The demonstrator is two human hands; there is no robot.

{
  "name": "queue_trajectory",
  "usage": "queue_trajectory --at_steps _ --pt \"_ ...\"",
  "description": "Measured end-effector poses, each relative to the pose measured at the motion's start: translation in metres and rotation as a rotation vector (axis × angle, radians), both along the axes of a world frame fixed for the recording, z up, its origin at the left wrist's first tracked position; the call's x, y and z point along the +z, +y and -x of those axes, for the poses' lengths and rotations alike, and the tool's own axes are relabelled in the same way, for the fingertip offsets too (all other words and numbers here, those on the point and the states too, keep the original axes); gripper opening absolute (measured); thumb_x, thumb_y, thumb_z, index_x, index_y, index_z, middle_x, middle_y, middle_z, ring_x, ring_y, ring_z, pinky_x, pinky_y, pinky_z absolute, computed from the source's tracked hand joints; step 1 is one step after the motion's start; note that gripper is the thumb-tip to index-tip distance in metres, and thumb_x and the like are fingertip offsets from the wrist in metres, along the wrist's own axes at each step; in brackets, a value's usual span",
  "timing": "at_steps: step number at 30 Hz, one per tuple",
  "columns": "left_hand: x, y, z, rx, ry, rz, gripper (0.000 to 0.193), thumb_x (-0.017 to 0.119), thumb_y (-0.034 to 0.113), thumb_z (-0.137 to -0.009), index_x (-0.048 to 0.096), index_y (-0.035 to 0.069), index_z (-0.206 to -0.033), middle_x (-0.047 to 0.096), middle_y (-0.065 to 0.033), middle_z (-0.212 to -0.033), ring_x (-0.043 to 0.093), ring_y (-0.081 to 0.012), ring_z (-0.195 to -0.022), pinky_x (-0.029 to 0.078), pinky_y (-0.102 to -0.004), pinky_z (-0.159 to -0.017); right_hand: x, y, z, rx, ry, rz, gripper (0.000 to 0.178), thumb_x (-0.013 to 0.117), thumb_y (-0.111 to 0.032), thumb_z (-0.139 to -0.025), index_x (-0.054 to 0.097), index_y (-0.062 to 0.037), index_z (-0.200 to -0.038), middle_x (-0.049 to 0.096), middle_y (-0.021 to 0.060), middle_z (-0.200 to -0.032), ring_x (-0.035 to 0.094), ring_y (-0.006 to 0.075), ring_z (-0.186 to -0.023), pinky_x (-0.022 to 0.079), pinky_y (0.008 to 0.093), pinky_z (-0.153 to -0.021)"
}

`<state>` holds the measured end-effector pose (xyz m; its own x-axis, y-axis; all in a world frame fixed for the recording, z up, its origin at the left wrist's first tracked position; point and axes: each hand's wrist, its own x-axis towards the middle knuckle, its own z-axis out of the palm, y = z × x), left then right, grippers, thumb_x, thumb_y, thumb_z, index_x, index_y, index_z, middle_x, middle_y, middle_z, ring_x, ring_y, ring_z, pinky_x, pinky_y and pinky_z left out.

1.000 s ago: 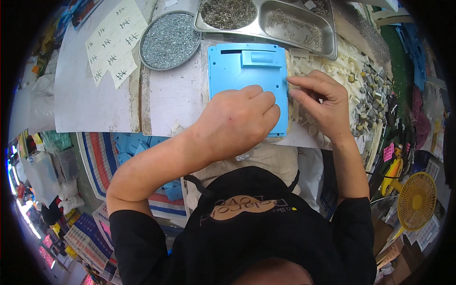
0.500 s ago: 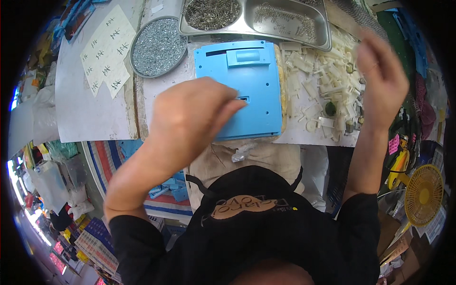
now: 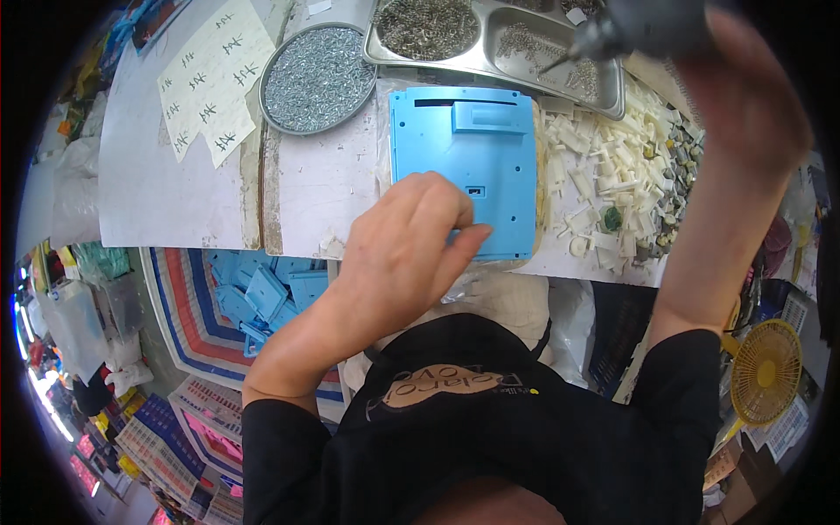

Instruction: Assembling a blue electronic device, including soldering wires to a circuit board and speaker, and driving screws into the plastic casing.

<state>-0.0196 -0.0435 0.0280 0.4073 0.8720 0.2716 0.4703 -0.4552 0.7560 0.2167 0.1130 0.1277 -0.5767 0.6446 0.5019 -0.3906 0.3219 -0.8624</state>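
A half-curled left hand [image 3: 404,229], contents unclear, overlaps a blue casing [image 3: 500,149] while the right hand [image 3: 751,92] clasps a dark driver [image 3: 652,28], which fastening apparently needs brought down.

Both bare forearms [image 3: 713,241] were extended.
The bare left hand [image 3: 409,229] was loosely curled; the blurred right hand [image 3: 754,96] was stretched farther forward.

one left hand [image 3: 409,229], one right hand [image 3: 751,101]. one screwdriver [image 3: 661,31]. one blue panel [image 3: 429,153] by the front edge of the counter [image 3: 319,188]. one round tray [image 3: 318,132] and one steel tray [image 3: 485,44] toward the back edge, their small metal parts [image 3: 317,77] too many to count. one green piece [image 3: 612,219] among countless white pieces [image 3: 643,157] toward the right edge. one striped bag [image 3: 181,306]. one yellow fan [image 3: 767,372].
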Motion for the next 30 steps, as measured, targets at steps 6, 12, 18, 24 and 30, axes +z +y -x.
queue_trajectory --at_steps 6,12,18,24,30 --pt "-0.006 0.0 -0.013 -0.02 -0.16 0.095 0.014 0.077 0.0 -0.082 0.068 0.003 -0.092 0.07 -0.0094 -0.087 0.066 -0.0242 -0.074 0.053 -0.0329 -0.065 -0.033 -0.105 0.016 -0.037 0.159 0.223 0.052 0.054 -0.037 -0.101 0.042 -0.009 -0.143 0.052 -0.0089 -0.064 0.045 0.0061 -0.053 0.039 0.0272 -0.066" --pt "-0.002 0.001 -0.014 0.005 -0.226 0.098 0.012 0.075 0.003 -0.082 0.068 0.004 -0.091 0.07 -0.0114 -0.082 0.069 -0.0321 -0.074 0.053 -0.0411 -0.064 -0.036 -0.108 0.02 -0.049 0.085 0.101 0.033 0.063 -0.039 -0.099 0.05 -0.0163 -0.12 0.051 -0.0094 -0.06 0.049 0.0064 -0.051 0.041 0.0264 -0.06" --pt "-0.003 0.004 -0.004 -0.005 -0.043 0.018 0.016 0.078 0.005 -0.079 0.07 0.005 -0.093 0.07 -0.0104 -0.085 0.068 -0.0291 -0.072 0.053 -0.0362 -0.061 -0.039 -0.112 0.036 -0.105 0.066 0.147 0.032 0.064 -0.038 -0.098 0.049 -0.0154 -0.116 0.05 -0.0092 -0.059 0.048 0.0065 -0.049 0.04 0.0262 -0.059" --pt "0.025 0.023 0.007 -0.212 0.266 -0.033 0.028 0.081 0.018 -0.077 0.07 0.007 -0.101 0.069 -0.0114 -0.094 0.068 -0.0314 -0.084 0.054 -0.0408 -0.073 -0.038 -0.108 0.04 -0.126 0.097 0.162 0.03 0.063 -0.035 -0.098 0.05 -0.0144 -0.116 0.049 -0.0096 -0.058 0.046 0.0066 -0.049 0.039 0.0263 -0.06" --pt "-0.034 0.107 0.097 0.477 0.701 -0.339 0.024 0.077 0.023 -0.085 0.074 0.009 -0.103 0.069 -0.01 -0.106 0.064 -0.0301 -0.1 0.049 -0.0407 -0.088 -0.057 -0.095 0.027 -0.159 0.13 0.13 0.036 0.067 -0.035 -0.096 0.051 -0.0113 -0.117 0.048 -0.0049 -0.06 0.045 0.0104 -0.053 0.038 0.0292 -0.057"
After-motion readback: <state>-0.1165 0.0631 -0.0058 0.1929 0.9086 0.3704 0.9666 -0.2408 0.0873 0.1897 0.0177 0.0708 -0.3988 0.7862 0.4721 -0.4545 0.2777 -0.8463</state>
